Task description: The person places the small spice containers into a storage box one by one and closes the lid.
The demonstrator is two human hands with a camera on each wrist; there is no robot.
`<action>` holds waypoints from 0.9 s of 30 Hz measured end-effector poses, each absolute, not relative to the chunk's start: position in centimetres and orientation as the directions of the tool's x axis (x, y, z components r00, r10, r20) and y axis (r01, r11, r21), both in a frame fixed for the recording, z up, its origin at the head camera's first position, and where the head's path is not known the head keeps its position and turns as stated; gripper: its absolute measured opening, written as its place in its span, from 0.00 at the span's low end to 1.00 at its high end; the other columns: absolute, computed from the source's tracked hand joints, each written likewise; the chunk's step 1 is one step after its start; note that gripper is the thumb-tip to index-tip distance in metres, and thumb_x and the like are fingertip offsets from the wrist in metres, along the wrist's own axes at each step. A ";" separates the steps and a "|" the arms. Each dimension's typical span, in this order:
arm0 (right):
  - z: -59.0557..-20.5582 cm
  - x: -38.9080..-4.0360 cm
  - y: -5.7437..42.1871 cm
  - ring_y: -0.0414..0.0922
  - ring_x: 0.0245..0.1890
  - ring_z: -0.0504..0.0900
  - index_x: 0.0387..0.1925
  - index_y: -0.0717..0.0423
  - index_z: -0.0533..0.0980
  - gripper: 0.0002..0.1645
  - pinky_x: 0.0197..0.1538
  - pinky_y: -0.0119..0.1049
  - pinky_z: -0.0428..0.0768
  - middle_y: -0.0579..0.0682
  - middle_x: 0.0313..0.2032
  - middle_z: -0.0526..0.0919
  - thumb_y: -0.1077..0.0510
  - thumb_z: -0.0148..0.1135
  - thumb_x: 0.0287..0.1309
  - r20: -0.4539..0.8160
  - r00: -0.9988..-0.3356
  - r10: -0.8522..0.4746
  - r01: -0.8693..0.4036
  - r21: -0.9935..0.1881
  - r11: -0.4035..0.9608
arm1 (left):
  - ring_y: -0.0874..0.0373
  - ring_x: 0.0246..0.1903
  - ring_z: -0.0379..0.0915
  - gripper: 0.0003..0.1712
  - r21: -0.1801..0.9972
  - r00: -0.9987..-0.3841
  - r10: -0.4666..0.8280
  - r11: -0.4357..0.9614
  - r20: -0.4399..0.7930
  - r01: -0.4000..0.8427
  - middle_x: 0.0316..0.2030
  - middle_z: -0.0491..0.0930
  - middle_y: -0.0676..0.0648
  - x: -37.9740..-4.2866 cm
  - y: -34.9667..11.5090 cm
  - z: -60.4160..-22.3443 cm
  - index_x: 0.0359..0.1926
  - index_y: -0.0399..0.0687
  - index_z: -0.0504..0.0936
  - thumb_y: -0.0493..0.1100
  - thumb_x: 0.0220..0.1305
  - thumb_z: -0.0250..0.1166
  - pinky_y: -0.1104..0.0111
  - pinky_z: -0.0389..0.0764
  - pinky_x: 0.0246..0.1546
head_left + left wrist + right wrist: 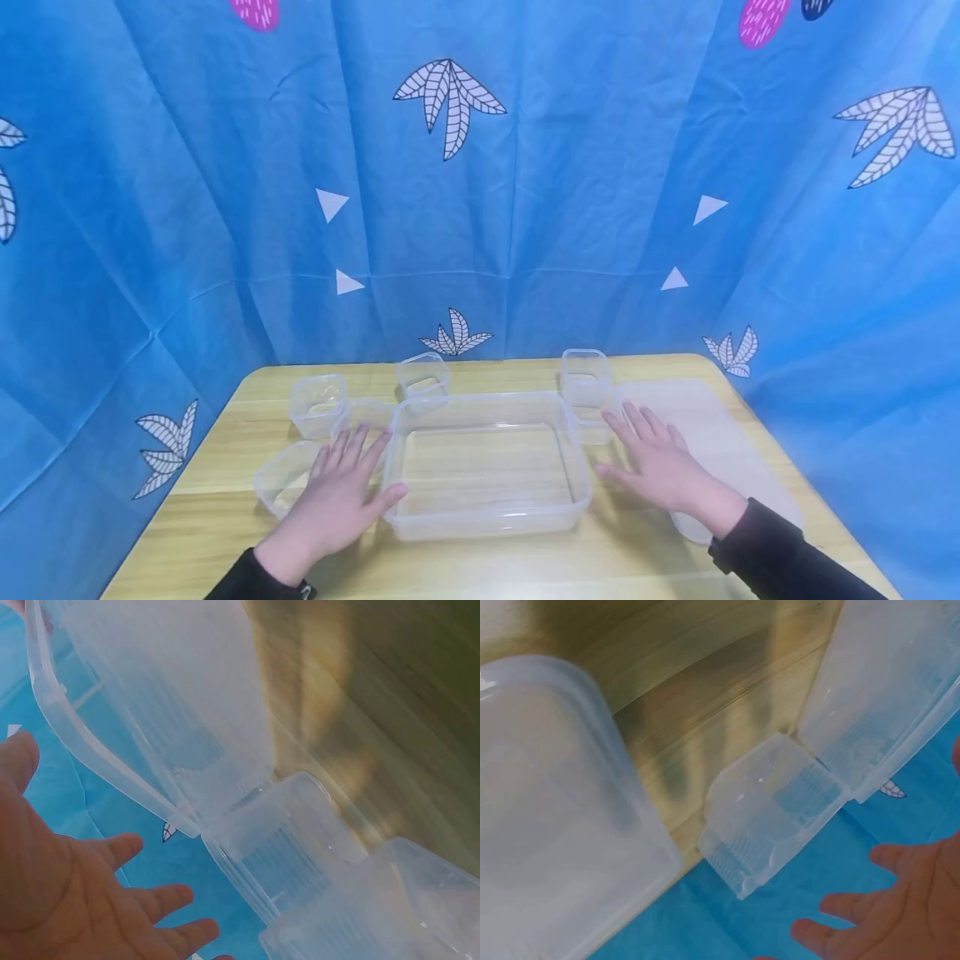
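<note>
A large clear plastic container [487, 523] sits in the middle of the wooden table. By its left side my left hand [341, 496] is spread with straight fingers and grips nothing, its thumb overlapping the container's edge in the head view. My right hand [663, 467] is likewise spread, just off the container's right side, with its palm and fingers [847, 906] bare in the right wrist view. Beneath and beyond the left hand are small clear boxes, one at the near left [273, 483], partly hidden by that hand. A flat translucent lid [720, 433] lies under the right forearm.
Behind the hands stand more small clear boxes: one at the far left [318, 404], one at the back [423, 375] and one at the back right [587, 375]. A blue patterned curtain [480, 233] hangs around the table [217, 508] on the back and sides.
</note>
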State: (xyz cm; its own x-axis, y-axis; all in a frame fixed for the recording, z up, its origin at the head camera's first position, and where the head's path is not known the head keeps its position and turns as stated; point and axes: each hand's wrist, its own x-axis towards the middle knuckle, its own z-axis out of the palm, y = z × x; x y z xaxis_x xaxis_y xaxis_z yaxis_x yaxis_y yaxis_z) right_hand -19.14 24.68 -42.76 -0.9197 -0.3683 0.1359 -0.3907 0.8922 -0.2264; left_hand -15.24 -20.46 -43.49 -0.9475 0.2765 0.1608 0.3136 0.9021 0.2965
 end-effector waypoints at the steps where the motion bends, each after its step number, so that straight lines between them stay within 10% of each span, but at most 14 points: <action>1: -42.8 -19.1 24.6 0.72 0.71 0.54 0.75 0.56 0.60 0.48 0.63 0.78 0.51 0.69 0.74 0.53 0.33 0.57 0.65 0.138 -0.918 -0.371 -0.394 -0.226 0.891 | 0.27 0.72 0.41 0.45 0.299 -0.947 0.278 0.901 0.160 0.315 0.75 0.49 0.30 -15.2 -20.4 -43.5 0.76 0.46 0.60 0.69 0.71 0.51 0.32 0.42 0.68; 27: -43.0 -18.3 22.5 0.71 0.71 0.54 0.74 0.55 0.62 0.46 0.64 0.77 0.52 0.68 0.74 0.53 0.35 0.59 0.65 0.141 -0.905 -0.401 -0.424 -0.219 0.879 | 0.28 0.72 0.45 0.45 0.320 -0.932 0.309 0.878 0.191 0.357 0.74 0.53 0.31 -14.6 -18.9 -44.5 0.76 0.48 0.62 0.69 0.68 0.55 0.32 0.44 0.68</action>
State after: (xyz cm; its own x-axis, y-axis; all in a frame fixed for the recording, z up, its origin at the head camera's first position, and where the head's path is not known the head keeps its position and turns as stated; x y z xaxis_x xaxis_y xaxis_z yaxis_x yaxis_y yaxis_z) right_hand -18.31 22.51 -43.01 -0.9052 -0.4011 0.1407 -0.4236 0.8789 -0.2193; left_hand -14.57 -18.91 -44.51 -0.9316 0.3092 0.1912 0.3570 0.8776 0.3201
